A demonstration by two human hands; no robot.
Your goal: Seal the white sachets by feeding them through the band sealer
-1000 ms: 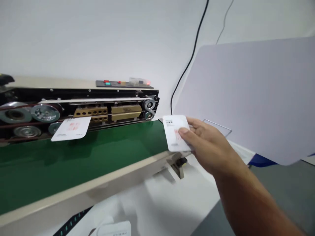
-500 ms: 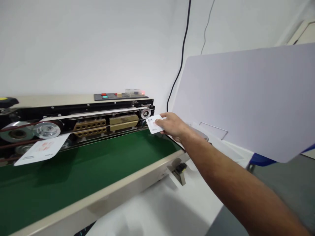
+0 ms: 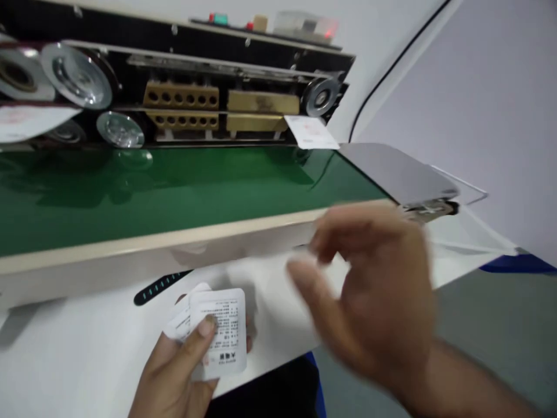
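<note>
My left hand [image 3: 176, 368] holds a few small white printed packets [image 3: 224, 331], thumb on top, low in the view. To the right my right hand [image 3: 369, 284] hangs in front of the machine's front edge, somewhat blurred, thumb and curled fingers apart with nothing between them. At the right end of the sealing machine [image 3: 261, 104], a white packet [image 3: 311, 132] sits with its upper edge in by the end pulley. Another packet [image 3: 30, 122] sticks out below the rollers at the far left.
The green conveyor belt [image 3: 183, 191] runs below the machine's rollers and brass blocks. A grey plate [image 3: 395, 171] adjoins its right end. A black slotted strip [image 3: 161, 285] lies on the white table [image 3: 278, 302]. A black cable [image 3: 391, 69] hangs behind.
My right hand has let go of the packet at the machine's right end and drawn back toward me. The view has tilted down, and my left hand with packets now shows.
</note>
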